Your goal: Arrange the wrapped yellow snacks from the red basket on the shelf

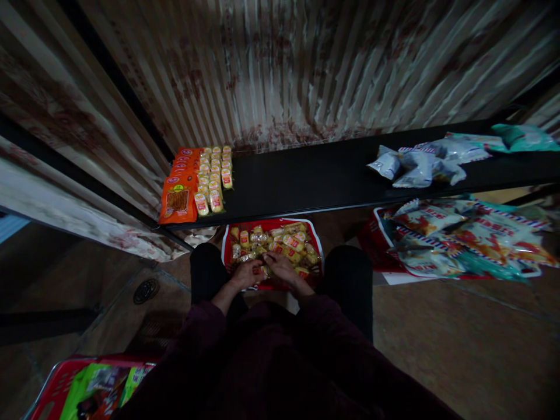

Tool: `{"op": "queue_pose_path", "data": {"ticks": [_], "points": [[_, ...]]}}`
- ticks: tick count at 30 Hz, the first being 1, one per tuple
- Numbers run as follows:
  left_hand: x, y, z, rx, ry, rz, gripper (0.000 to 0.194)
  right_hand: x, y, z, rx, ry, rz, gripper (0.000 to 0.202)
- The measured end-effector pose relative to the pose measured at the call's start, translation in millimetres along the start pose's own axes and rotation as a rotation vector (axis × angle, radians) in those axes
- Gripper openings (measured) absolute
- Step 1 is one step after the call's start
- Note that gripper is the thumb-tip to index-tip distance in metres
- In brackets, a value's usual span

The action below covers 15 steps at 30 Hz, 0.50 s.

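Between my knees stands a red basket with a white rim [318,242], full of small yellow wrapped packs [294,241]. Both hands are over its near part, close together. My left hand [247,273] has its fingers bent around something among the packs, too dark and small to make out. My right hand [280,268] reaches in from the right, its fingers curled down at the packs; what they touch is hidden. Above the basket, rows of similar yellow packs [214,198] stand at the left end of a black shelf [301,178], beside orange packets [178,198].
Silvery and teal bags [415,168] lie on the shelf's right part. Below them a second red basket [378,248] overflows with snack bags [485,233]. A third basket [55,382] with green packets is at the lower left. A corrugated wall rises behind the shelf.
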<state>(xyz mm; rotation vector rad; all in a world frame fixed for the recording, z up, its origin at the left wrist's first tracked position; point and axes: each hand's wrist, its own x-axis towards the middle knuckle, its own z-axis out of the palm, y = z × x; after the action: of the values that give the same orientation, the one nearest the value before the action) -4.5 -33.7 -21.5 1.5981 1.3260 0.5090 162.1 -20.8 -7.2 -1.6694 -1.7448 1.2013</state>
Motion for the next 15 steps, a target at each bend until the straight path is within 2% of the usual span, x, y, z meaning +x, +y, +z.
{"op": "queue_pose_path", "data": {"ticks": [4, 10, 15], "points": [[10.5, -6.1, 5.1, -0.254, 0.101, -0.104, 0.039, -1.9, 2.2, -0.4, 0.310, 0.043, 0.004, 0.033], [16.3, -7.3, 4.2, -0.605, 0.254, -0.171, 0.024, 1.2, 12.1, 11.8, 0.532, 0.066, 0.085, 0.039], [13.1, -3.8, 2.0, -0.772, 0.242, -0.197, 0.030, 6.3, 16.7, 13.5, 0.796, 0.119, 0.143, 0.041]]}}
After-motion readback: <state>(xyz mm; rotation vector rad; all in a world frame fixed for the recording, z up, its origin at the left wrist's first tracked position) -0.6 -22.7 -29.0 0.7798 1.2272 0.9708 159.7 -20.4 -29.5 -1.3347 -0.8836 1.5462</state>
